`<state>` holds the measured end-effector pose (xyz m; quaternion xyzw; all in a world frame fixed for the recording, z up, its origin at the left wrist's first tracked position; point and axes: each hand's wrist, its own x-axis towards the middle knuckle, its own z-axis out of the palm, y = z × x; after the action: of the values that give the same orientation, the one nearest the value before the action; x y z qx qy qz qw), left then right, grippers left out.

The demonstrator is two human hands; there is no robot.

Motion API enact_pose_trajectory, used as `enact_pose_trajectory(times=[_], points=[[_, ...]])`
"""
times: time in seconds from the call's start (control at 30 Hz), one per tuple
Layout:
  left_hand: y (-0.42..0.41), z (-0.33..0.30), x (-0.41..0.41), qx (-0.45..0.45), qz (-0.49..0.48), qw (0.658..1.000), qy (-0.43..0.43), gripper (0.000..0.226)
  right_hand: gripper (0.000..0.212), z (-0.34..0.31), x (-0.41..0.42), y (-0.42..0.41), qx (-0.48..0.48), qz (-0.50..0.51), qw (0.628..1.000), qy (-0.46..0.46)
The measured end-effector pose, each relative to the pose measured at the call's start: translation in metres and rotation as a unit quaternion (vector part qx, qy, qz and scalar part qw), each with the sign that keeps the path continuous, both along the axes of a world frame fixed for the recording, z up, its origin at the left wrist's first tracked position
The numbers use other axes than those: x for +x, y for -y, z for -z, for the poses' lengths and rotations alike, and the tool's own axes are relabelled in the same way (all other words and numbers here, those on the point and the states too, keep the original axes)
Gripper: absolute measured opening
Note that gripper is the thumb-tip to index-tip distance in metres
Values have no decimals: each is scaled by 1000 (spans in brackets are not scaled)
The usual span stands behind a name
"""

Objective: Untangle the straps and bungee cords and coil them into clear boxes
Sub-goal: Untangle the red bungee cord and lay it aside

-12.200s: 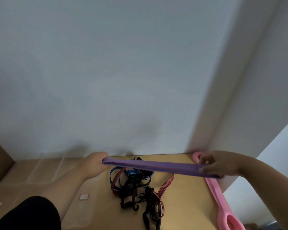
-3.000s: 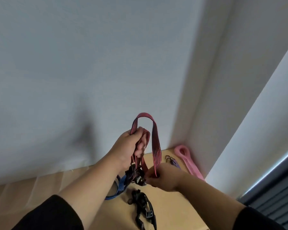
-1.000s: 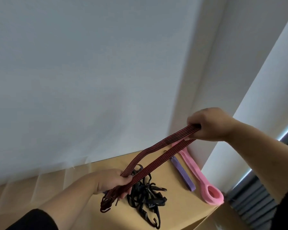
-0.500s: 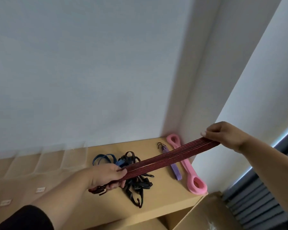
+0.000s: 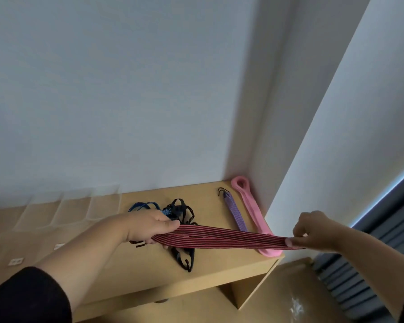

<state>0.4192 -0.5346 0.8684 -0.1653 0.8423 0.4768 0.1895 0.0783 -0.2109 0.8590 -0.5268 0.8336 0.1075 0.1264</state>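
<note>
Stretching a folded red-and-black bungee cord (image 5: 222, 237) above the desk (image 5: 219, 273), the left grip (image 5: 149, 227) clenches one end, the right grip (image 5: 313, 231) pinches the other near the desk's right edge.

wooden shelf (image 5: 215, 276), pale wall (image 5: 126, 89), grey blinds (image 5: 359, 276)

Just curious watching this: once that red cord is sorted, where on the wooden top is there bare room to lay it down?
Bare wood shows along the front edge of the wooden top, between the black tangle and the pink band. Another patch lies at the back, between the tangle and the purple cord. The middle is crowded with the tangle and blue cord; clear boxes fill the left.
</note>
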Motion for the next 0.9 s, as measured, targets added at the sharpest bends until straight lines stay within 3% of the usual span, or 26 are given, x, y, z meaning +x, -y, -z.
enact_pose_trajectory(times=[0.17, 0.23, 0.4, 0.6, 0.7, 0.77, 0.9], points=[[1, 7, -6, 127, -2, 990, -58, 66, 49, 2, -1, -1, -2, 55, 997, 60], [1, 7, -9, 97, 26, 994, -50, 62, 46, -5, -2, 2, -6, 66, 995, 68], [9, 13, -13, -83, 50, 995, 5, 45, 45, -26, -20, -1, -52, 93, 991, 86], [12, 31, -14, -66, 14, 998, 20, 33, 33, -45, -36, 6, -142, 124, 971, 149], [13, 40, -13, -57, 10, 998, 33, 32, 41, -54, -38, 15, -167, 126, 963, 171], [14, 44, -11, -41, -14, 999, 28, 34, 50, -62, -36, 20, -240, 136, 927, 255], [17, 48, -7, 50, -52, 997, -6, 36, 58, -79, -21, 33, -442, 148, 725, 507]])
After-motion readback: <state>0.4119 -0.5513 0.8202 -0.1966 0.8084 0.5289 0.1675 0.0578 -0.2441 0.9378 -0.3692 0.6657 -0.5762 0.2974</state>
